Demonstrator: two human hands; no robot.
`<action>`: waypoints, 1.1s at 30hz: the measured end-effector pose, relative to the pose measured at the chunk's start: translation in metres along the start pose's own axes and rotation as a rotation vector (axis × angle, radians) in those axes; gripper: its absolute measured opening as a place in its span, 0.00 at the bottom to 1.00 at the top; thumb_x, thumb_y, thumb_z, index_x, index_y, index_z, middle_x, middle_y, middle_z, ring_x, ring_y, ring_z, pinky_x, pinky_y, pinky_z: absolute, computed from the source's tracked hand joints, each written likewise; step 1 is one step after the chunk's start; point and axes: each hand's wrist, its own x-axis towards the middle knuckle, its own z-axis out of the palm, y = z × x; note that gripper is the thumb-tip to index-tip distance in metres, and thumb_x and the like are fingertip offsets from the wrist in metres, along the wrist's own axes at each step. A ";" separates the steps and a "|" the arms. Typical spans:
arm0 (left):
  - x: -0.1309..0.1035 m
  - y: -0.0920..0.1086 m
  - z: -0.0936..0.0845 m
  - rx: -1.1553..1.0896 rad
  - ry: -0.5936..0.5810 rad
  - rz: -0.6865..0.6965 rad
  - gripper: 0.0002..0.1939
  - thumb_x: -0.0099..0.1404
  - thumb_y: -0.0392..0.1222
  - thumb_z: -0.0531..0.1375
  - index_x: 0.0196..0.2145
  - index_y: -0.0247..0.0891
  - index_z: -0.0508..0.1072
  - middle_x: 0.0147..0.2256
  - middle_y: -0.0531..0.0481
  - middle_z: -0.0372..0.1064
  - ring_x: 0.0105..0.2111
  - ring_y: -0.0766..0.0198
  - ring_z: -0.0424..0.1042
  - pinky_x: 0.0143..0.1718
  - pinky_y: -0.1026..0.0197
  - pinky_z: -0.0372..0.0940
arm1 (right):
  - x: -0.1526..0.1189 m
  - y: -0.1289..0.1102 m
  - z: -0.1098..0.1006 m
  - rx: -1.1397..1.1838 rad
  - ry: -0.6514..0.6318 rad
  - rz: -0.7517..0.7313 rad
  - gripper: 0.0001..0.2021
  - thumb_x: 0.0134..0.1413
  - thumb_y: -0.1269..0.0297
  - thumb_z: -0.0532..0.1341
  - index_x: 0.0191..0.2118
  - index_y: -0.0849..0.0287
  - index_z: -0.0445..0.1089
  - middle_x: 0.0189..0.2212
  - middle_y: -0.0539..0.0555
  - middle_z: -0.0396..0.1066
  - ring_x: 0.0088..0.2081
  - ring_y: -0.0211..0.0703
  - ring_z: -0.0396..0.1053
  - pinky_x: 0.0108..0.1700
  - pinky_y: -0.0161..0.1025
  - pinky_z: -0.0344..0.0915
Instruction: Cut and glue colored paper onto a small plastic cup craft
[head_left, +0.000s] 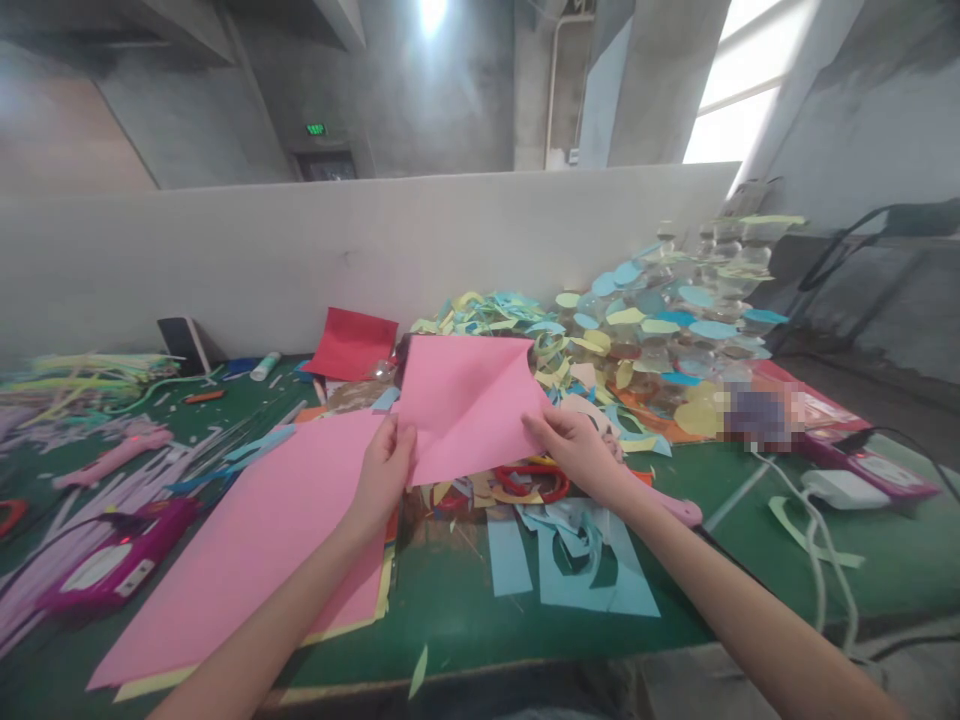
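Between my two hands a sheet of pink paper (469,400) is held up, slightly creased across its right half. My left hand (386,462) pinches its lower left edge, thumb on top. On the right edge, my right hand (577,450) has the paper pinched between thumb and fingers. A stack of larger pink sheets (262,530) lies under my left forearm, with yellow paper showing at its edge. Below the held sheet are scissors with red handles (536,485), partly hidden among paper scraps. Blue paper pieces (600,580) lie nearer the table's front edge.
Cut paper strips (502,310) are heaped at the back, beside clear cups with coloured paper discs (697,325). Purple devices with cords sit at left (120,560) and right (870,465). A pink glue gun (120,450) lies left. A white partition (300,260) stands behind.
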 end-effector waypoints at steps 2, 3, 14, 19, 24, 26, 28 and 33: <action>0.003 -0.002 -0.001 -0.082 0.087 -0.031 0.14 0.64 0.49 0.56 0.42 0.38 0.70 0.37 0.51 0.70 0.36 0.62 0.67 0.38 0.64 0.62 | 0.000 -0.001 0.000 -0.011 -0.011 0.005 0.25 0.59 0.43 0.52 0.21 0.55 0.46 0.21 0.46 0.42 0.24 0.35 0.44 0.25 0.36 0.42; 0.004 -0.003 -0.001 -0.110 0.130 -0.040 0.14 0.64 0.50 0.56 0.42 0.38 0.70 0.37 0.51 0.70 0.36 0.62 0.67 0.37 0.64 0.62 | -0.001 -0.002 0.000 -0.023 -0.013 0.007 0.24 0.59 0.45 0.52 0.21 0.55 0.45 0.21 0.46 0.42 0.24 0.35 0.44 0.25 0.36 0.42; 0.004 -0.001 -0.003 -0.222 0.184 -0.079 0.14 0.62 0.50 0.59 0.41 0.40 0.70 0.36 0.52 0.70 0.36 0.63 0.68 0.37 0.65 0.62 | 0.004 0.002 -0.009 -0.256 0.352 -0.176 0.14 0.63 0.64 0.49 0.50 0.55 0.66 0.45 0.58 0.68 0.45 0.47 0.67 0.47 0.45 0.65; 0.000 0.004 -0.002 -0.179 0.126 -0.077 0.12 0.63 0.50 0.59 0.39 0.40 0.70 0.28 0.56 0.64 0.27 0.67 0.62 0.29 0.67 0.58 | 0.005 0.012 -0.016 -0.635 0.361 -0.497 0.26 0.63 0.70 0.52 0.64 0.45 0.53 0.57 0.60 0.58 0.57 0.53 0.60 0.55 0.54 0.62; -0.006 0.008 0.000 -0.064 0.053 0.012 0.14 0.65 0.51 0.56 0.42 0.40 0.70 0.32 0.54 0.67 0.31 0.65 0.64 0.33 0.65 0.59 | 0.004 0.013 -0.014 -0.840 0.254 -0.636 0.27 0.64 0.69 0.53 0.66 0.46 0.50 0.53 0.60 0.64 0.48 0.49 0.69 0.45 0.45 0.68; -0.007 0.007 0.000 -0.011 0.030 0.051 0.13 0.66 0.50 0.55 0.43 0.40 0.70 0.34 0.53 0.68 0.34 0.63 0.65 0.37 0.64 0.59 | 0.003 0.013 -0.013 -0.868 0.251 -0.630 0.27 0.64 0.68 0.53 0.66 0.48 0.48 0.50 0.59 0.67 0.42 0.47 0.71 0.40 0.42 0.67; -0.007 0.005 0.000 0.039 0.009 0.059 0.13 0.67 0.50 0.54 0.43 0.40 0.70 0.35 0.52 0.68 0.35 0.63 0.65 0.38 0.63 0.59 | 0.002 0.013 -0.013 -0.866 0.275 -0.607 0.28 0.64 0.67 0.54 0.67 0.51 0.46 0.46 0.58 0.70 0.37 0.44 0.72 0.34 0.40 0.65; -0.006 0.002 -0.002 0.094 -0.012 0.068 0.14 0.68 0.50 0.53 0.44 0.41 0.70 0.39 0.51 0.70 0.38 0.61 0.66 0.41 0.62 0.59 | 0.000 0.013 -0.017 -0.882 0.227 -0.547 0.29 0.59 0.72 0.56 0.65 0.55 0.52 0.37 0.54 0.71 0.32 0.43 0.69 0.30 0.39 0.61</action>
